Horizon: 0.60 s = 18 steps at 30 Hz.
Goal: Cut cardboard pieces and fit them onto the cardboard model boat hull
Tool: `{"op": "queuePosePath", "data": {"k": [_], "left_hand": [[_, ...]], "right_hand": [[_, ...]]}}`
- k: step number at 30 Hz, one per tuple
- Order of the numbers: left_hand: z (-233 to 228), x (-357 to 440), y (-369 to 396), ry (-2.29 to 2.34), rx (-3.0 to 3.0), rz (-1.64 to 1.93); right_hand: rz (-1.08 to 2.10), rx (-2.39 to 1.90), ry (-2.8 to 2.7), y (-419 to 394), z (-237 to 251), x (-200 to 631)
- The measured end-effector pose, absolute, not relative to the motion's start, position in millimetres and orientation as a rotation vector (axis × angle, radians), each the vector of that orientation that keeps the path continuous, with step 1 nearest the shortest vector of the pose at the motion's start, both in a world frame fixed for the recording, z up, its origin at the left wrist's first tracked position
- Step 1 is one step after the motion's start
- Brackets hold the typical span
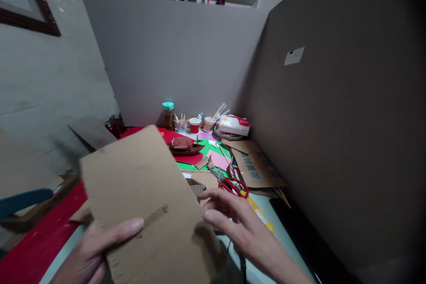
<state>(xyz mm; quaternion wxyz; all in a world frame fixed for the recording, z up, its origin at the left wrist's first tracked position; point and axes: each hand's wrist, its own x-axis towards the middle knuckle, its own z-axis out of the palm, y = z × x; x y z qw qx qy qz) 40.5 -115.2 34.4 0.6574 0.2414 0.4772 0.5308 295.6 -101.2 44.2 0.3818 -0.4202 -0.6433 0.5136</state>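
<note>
Centrally, left hand (89,253) fingers grip cardboard sheet (143,204); right hand (239,226) fingers spread; cluttered table (282,235), grey partitions (173,57).

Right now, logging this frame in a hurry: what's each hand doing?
Left hand: closed on the cardboard sheet, thumb on top.
Right hand: open, holding nothing, fingers at the sheet's right edge.

Head-worn view, looking forward and down, close over hands (166,239), table (282,230) beyond
</note>
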Motion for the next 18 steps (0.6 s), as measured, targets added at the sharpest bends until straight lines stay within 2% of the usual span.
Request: {"op": "queuePosePath", "data": {"k": [5, 10, 14, 18], "left_hand": [[49.4, 61.1, -125.8, 0.979, 0.604, 0.999], [41.2, 74.5, -122.8, 0.96, 0.54, 1.051], [37.1, 78.8, -122.7, 1.078, 0.483, 1.148], [34.0, 53.2, -122.7, 1.121, 0.433, 1.15]], "right_hand": [[1.413, -0.944, -1.487, -100.2, 52.5, 280.5], [1.155, -0.946, -1.403, -109.3, 33.9, 257.9], [1.082, -1.067, -1.381, -117.9, 15.5, 245.6], [1.041, -1.155, -1.687, -128.4, 18.3, 254.7]]}}
